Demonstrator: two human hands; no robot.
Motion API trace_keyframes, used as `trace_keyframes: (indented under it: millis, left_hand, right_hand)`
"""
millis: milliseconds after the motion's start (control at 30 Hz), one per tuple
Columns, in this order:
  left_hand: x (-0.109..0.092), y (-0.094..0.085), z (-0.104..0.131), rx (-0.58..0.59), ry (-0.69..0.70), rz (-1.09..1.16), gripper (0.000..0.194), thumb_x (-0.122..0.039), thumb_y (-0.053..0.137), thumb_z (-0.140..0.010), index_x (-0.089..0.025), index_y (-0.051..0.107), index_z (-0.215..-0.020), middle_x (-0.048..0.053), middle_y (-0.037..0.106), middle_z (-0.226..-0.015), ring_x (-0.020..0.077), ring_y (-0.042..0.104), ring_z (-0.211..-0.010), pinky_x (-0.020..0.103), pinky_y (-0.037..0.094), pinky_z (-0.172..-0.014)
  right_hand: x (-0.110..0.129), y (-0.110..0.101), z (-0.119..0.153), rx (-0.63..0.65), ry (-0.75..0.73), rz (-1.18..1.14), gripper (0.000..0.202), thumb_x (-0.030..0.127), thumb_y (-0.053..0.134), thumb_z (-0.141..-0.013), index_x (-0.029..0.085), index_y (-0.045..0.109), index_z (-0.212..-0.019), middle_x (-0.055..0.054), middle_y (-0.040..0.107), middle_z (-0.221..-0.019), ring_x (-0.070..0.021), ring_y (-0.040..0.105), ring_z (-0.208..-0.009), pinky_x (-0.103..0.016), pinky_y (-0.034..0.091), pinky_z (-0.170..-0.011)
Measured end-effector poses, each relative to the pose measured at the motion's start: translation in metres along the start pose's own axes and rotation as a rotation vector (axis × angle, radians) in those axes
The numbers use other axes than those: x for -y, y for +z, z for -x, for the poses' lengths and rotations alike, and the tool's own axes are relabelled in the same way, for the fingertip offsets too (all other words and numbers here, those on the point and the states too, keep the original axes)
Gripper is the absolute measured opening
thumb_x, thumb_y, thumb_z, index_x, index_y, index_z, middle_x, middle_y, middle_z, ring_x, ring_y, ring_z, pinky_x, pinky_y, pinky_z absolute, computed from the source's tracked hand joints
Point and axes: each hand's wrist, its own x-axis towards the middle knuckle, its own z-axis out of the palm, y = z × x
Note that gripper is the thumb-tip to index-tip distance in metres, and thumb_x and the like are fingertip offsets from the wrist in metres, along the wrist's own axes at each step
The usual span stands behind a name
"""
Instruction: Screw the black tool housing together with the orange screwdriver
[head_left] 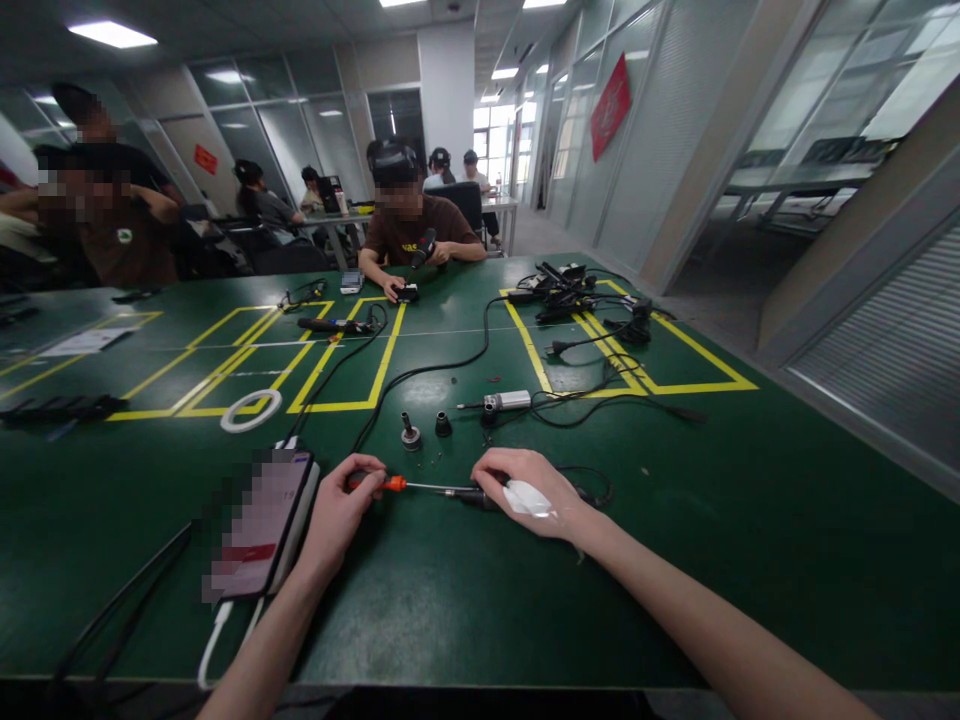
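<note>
My left hand (343, 505) is closed around the orange handle of a screwdriver (396, 483). Its thin metal shaft points right, towards the fingers of my right hand (525, 492). That hand, with a white patch on its back, curls over a slim black tool handle (474, 498) with a short metal tip. Most of this tool is under the palm. Just beyond the hands stand a metal-and-black fitting (410, 436) and a black cone-shaped cap (442, 425), with tiny pieces near them. A silver cylindrical part (508, 401) with a thin metal rod and a cable lies behind my right hand.
A phone (266, 520) on a white cable lies beside my left forearm. Behind it is a white tape roll (251, 410). Black cables and tools (562, 290) are heaped at the back right of the green table (420, 620). Across it sits a person (424, 225) holding a black tool.
</note>
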Motion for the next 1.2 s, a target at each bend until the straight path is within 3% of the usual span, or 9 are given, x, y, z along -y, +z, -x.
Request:
trace_keyframes:
  millis: [500, 800, 1067, 1200]
  left_hand:
    - [0.01, -0.001, -0.003, 0.009, 0.061, -0.048, 0.047, -0.063, 0.078, -0.068, -0.018, 0.065, -0.078, -0.006, 0.051, -0.053, 0.0118, 0.045, -0.049, 0.021, 0.031, -0.048]
    - [0.012, 0.005, -0.004, -0.022, 0.078, -0.036, 0.053, -0.069, 0.077, -0.069, -0.019, 0.061, -0.081, -0.004, 0.059, -0.053, 0.011, 0.045, -0.043, 0.02, 0.032, -0.043]
    - [0.009, 0.005, -0.002, -0.048, 0.071, -0.044, 0.046, -0.065, 0.07, -0.075, -0.021, 0.059, -0.075, -0.006, 0.051, -0.045, 0.0107, 0.039, -0.04, 0.02, 0.028, -0.041]
    - [0.01, 0.004, -0.003, -0.029, 0.041, 0.047, 0.038, -0.057, 0.067, -0.072, -0.02, 0.061, -0.078, -0.002, 0.06, -0.053, 0.012, 0.045, -0.044, 0.021, 0.03, -0.043]
  right_hand:
    - [0.001, -0.003, 0.0, -0.012, -0.009, -0.017, 0.021, 0.019, 0.055, -0.097, 0.019, 0.073, -0.085, -0.005, 0.075, -0.088, -0.0182, 0.067, -0.077, -0.028, 0.046, -0.072]
    - [0.003, -0.003, 0.0, -0.001, -0.012, -0.006, 0.022, 0.02, 0.054, -0.098, 0.018, 0.073, -0.085, -0.005, 0.074, -0.087, -0.0181, 0.068, -0.078, -0.028, 0.047, -0.073]
    - [0.002, -0.002, -0.001, -0.006, 0.004, -0.003, 0.021, 0.02, 0.055, -0.098, 0.019, 0.073, -0.086, -0.005, 0.074, -0.087, -0.0183, 0.068, -0.078, -0.028, 0.046, -0.074]
    - [0.004, -0.003, -0.001, 0.003, 0.014, 0.0, 0.022, 0.02, 0.055, -0.098, 0.018, 0.073, -0.086, -0.005, 0.075, -0.089, -0.0184, 0.068, -0.079, -0.029, 0.046, -0.075]
